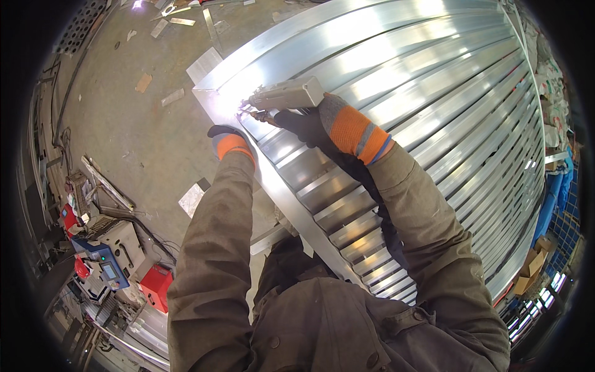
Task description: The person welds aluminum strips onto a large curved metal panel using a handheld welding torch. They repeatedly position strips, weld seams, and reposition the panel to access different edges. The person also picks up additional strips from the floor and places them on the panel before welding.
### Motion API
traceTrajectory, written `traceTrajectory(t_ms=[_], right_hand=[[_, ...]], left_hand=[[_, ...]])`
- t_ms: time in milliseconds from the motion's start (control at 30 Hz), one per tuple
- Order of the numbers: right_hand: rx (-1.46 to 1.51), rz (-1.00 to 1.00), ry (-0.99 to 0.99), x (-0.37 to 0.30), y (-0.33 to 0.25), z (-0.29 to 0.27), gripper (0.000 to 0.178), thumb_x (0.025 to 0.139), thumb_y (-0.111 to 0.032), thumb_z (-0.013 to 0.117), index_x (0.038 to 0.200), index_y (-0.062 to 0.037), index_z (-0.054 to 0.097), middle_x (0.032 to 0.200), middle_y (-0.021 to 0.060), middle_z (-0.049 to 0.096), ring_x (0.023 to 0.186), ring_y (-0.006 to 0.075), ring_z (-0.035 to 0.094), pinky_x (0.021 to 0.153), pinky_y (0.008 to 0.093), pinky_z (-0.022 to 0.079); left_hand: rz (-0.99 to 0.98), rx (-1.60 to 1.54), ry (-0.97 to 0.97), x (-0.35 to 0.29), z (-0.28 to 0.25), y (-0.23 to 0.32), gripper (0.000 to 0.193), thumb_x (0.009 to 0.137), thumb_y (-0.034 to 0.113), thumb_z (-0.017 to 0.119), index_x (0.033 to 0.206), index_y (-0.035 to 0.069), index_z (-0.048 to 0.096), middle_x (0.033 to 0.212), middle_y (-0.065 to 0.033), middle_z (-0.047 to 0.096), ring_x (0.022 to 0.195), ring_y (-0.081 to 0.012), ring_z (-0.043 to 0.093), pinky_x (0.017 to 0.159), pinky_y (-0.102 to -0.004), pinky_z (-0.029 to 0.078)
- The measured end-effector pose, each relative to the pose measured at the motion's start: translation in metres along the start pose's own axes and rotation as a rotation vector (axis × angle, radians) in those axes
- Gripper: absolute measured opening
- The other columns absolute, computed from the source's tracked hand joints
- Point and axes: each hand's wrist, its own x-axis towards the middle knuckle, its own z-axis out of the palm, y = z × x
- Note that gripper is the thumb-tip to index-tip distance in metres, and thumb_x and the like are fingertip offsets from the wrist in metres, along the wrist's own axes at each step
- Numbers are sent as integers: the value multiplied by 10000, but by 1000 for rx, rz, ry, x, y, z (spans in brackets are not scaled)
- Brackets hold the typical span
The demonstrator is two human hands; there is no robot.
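My right hand (319, 124), in an orange and grey glove with dark fingers, is wrapped round a handheld welding gun (288, 94) with a boxy metallic body. Its tip points left at a corner of a large slatted metal frame (396, 74). A bright white glow at the tip washes out that corner. A dark sleeved cable (385, 226) hangs from the gun beneath my right forearm. Just below the glow, my left hand (232, 142), gloved alike, is closed over the frame's edge rail (297, 214); some of its fingers are hidden.
On the concrete floor (136, 124) to the left lie metal offcuts and scraps. At lower left stand a blue machine with a small screen (108, 268) and a red box (157, 287). Cardboard boxes (533, 268) and a blue mesh rack (565, 214) border the right side.
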Motion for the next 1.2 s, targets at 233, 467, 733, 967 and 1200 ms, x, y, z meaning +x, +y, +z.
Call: traceTrajectory(t_ms=[233,467,733,967,1200], right_hand=[[-37,79,-84,1,-7,-10,604,1030,-622,680,1328,-102,759,813,75,730,637,177,671,600,360,579],[18,58,-130,5,-13,-12,665,999,-658,704,1401,-130,750,931,98,788,678,199,686,652,361,609],[129,80,-2,-31,-42,-35,571,1006,-532,760,1350,-77,766,987,88,781,798,178,691,725,373,594],[123,-70,228,-121,-67,-58,425,1041,-301,729,1389,-62,676,975,152,769,922,261,758,849,392,594],[-150,-178,413,-163,-51,-33,414,1059,-135,692,1445,-11,609,1029,147,748,916,270,769,821,390,614]], left_hand=[[148,103,-37,51,10,-42,656,1140,577,473,1214,6,787,1061,-144,799,914,-299,759,814,-409,581],[63,102,-34,32,4,-28,666,1120,596,486,1262,11,772,1147,-141,783,996,-289,743,881,-393,571],[-64,28,-44,-19,-11,12,626,1116,556,497,1331,30,758,1274,-125,767,1121,-257,722,970,-372,555],[-2,148,-85,23,-13,-11,558,1114,513,511,1446,102,692,1420,-111,708,1256,-200,678,1081,-339,501],[51,709,-332,118,-9,-33,547,1112,470,526,1561,174,626,1567,-97,650,1391,-144,635,1193,-306,446]])
